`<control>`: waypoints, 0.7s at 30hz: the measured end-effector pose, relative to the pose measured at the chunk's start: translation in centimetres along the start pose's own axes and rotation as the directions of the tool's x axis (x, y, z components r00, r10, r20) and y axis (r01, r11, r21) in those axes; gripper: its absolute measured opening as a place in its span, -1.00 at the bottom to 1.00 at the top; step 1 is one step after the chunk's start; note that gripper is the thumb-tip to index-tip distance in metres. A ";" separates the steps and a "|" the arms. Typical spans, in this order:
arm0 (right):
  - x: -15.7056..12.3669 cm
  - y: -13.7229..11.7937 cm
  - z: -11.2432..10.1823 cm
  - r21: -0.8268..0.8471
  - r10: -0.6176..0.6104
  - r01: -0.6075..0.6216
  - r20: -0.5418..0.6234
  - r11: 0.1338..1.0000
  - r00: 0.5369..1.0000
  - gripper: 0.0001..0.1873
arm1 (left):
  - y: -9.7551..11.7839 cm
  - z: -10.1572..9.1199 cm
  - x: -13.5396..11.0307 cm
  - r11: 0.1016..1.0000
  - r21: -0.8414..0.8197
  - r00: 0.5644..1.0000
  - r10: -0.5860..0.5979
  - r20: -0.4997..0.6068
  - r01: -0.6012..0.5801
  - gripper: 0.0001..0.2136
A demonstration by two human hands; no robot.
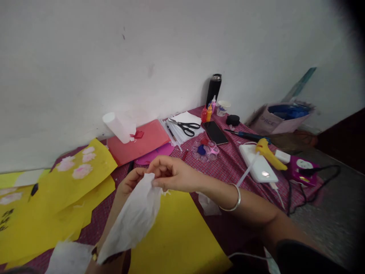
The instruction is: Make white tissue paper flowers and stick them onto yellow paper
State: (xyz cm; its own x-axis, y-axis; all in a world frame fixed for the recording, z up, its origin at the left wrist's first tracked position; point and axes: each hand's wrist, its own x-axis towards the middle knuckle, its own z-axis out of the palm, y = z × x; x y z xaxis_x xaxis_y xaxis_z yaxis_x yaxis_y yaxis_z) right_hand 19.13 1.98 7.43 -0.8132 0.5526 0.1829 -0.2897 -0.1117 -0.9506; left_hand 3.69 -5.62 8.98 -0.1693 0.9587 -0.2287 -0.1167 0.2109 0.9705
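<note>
A white tissue (pixel 137 217) hangs from my fingers over a sheet of yellow paper (pixel 182 232). My right hand (pixel 176 175) pinches its upper corner between thumb and fingers. Beside it, my left hand (pixel 129 182) has its fingers closed on the same upper edge, partly hidden behind the tissue. The tissue's lower part drapes across my left forearm. Small white shreds (pixel 165 192) lie at the top edge of the yellow sheet, just below my right hand. Another piece of white tissue (pixel 209 204) lies under my right wrist.
Yellow sheets with pink-white blots (pixel 82 171) cover the left side. Behind stand a paper roll (pixel 116 127), a red folder (pixel 139 142), scissors (pixel 186 127), paint bottles (pixel 209 113) and a black flask (pixel 213 89). A paint palette (pixel 204 150), phone (pixel 216 132), power bank (pixel 258 163) and cables lie right.
</note>
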 end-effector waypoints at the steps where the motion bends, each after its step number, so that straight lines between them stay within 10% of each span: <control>1: 0.0 -0.1 0.1 0.004 0.005 -0.005 -0.010 1.000 1.000 -0.74 | 0.3 0.1 -0.3 0.999 -0.027 1.000 -0.023 -0.012 0.023 -0.71; 6: 0.4 -1.2 0.4 0.044 -0.017 0.019 -0.051 0.999 0.999 -0.78 | 2.9 0.4 -2.2 0.996 0.031 0.996 -0.089 0.030 0.088 -0.75; 14: 1.7 -3.5 -0.3 -0.232 -0.217 0.160 -0.245 0.959 0.945 -0.82 | 4.9 1.2 -0.7 0.958 0.206 0.976 0.214 -0.052 -0.199 -0.82; 21: 0.4 -4.1 -0.5 -0.621 -0.206 0.058 -0.169 0.782 0.964 -0.50 | 3.8 2.1 1.4 0.670 0.625 0.711 0.658 -0.250 -0.400 -0.91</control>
State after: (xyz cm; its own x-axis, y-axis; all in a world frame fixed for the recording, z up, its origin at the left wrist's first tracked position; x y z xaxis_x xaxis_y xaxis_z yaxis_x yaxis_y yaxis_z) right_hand 20.26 3.11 11.27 -0.6385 0.6952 0.3300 0.0396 0.4579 -0.8881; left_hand 5.06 -3.12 12.56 -0.4418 0.7722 0.4566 0.6015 -0.1226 0.7894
